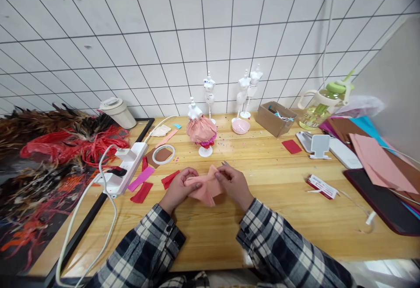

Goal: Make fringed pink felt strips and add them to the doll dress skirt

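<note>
A piece of peach crepe paper (206,189) is held between my two hands above the table. My left hand (182,187) pinches its left side, thumb on top. My right hand (234,184) grips the upper right edge, and a small pointed grey tip shows beside its fingers. Just beyond stands a mini dress form (194,112) wearing a ruffled peach paper skirt (201,130) with magenta and red layers below. Close to my left hand lie a red paper piece (169,179), a magenta strip (141,179) and a roll of white tape (163,154).
A white power strip (126,170) with cables and red feather trimmings (75,145) lie left. Behind are bare white dress forms (209,89), a pink bowl (240,126) and a cardboard box (274,119). A bottle (320,106), phone stand (320,145) and peach sheets (380,163) sit right.
</note>
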Motion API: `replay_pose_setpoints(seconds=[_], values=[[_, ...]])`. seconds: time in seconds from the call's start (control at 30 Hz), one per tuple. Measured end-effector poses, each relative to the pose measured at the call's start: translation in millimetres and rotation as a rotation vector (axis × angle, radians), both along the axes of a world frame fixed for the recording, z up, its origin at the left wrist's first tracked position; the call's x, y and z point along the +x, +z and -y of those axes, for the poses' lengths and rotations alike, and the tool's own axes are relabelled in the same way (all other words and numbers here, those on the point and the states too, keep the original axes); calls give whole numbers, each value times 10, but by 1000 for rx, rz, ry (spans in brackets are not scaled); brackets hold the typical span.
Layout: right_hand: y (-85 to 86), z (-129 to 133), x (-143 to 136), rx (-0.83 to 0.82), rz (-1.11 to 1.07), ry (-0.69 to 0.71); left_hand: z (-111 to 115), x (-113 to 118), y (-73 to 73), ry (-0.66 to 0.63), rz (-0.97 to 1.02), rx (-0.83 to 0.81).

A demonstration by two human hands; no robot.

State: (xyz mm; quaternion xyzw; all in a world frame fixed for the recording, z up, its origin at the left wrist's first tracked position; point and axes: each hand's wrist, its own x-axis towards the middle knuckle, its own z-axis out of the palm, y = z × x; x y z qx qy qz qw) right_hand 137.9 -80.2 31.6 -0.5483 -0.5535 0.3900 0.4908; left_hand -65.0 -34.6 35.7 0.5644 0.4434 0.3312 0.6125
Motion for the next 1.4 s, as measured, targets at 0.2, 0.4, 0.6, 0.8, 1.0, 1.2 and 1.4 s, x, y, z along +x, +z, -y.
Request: replay_pose_setpoints(seconds=[0.2,0.4,0.6,0.8,1.0,1.2,1.4], values=[[38,18,41,25,-94,-111,19,-16,-103,-15,-1,66],[98,86,35,88,-48,-155,17,-113,-46,-116,387,-112],[113,108,-7,86,-144,197,-76,-13,141,-340,212,105],[45,-7,104,37,-99,61,-43,118,226,-639,-58,-203],[31,-149,379,-13,590,-195,36,3,115,-367,279,-459],[-53,-213,370,-141,993,-180,13,10,31,-289,309,-468],[-33,-211,369,-130,760,-63,-21,18,-17,-228,253,-474]])
